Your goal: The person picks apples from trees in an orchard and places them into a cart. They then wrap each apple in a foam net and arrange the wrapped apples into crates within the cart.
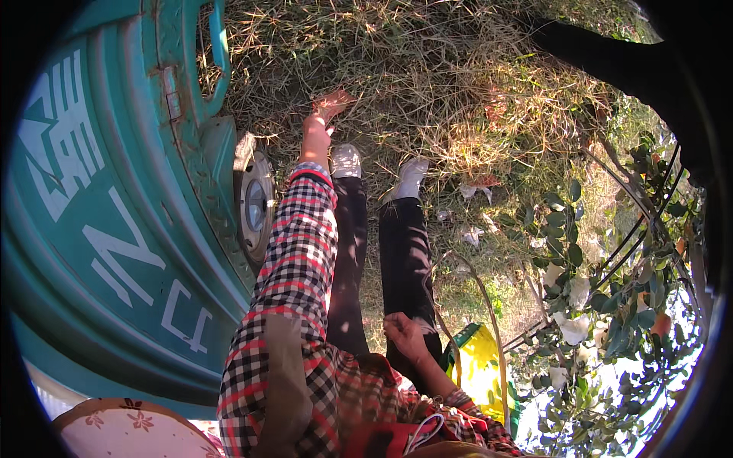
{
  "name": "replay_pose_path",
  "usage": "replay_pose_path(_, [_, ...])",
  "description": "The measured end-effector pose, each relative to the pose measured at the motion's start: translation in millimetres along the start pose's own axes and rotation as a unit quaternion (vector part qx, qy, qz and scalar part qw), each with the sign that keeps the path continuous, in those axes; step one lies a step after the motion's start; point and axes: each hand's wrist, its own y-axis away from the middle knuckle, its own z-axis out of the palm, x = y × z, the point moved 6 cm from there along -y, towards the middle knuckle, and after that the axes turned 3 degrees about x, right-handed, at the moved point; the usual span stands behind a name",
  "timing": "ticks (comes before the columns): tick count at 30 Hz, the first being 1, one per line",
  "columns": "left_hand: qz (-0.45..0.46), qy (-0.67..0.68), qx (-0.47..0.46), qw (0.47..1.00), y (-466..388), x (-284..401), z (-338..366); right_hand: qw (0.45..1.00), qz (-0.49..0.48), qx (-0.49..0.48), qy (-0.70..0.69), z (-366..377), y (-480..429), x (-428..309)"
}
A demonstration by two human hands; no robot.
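My left hand [318, 133] reaches out over dry grass [366, 63], past my shoes, in a red, black and white checked sleeve [300, 240]. Its sunlit fingers blend with something reddish at the grass, so what they hold, if anything, is unclear. Closer in, my right hand [405, 339] is beside my black trouser leg [404, 252], its fingers curled and no object visible in it. A yellow and green bag [478, 366] is just right of that forearm, with a thin brown loop [484, 292] rising around it. My white shoes [346, 161] stand on the grass.
At left is a green metal vehicle body [172, 229] bearing white writing, with a wheel [256, 200] near my left arm. A flower-patterned pale round object [131, 432] shows at bottom left. Leafy branches [618, 309] fill the right; pale litter [473, 235] lies on the grass.
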Motion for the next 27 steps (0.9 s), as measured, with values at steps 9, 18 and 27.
replay_pose_path(9, [-0.147, 0.775, -0.094, 0.607, 177.0, 69.1, -106.2, 0.991, 0.016, 0.024, -0.13, -30.2, -19.7, -76.4])
replay_pose_path(18, [0.102, 0.642, -0.107, 0.752, 346.4, 217.1, -281.8, 0.839, -0.134, -0.116, -0.514, -57.8, 22.3, -295.1])
replay_pose_path(27, [0.207, 0.394, 0.103, 0.889, 409.0, 275.2, -406.4, 0.856, -0.434, 0.21, -0.189, -111.5, 143.6, -341.4])
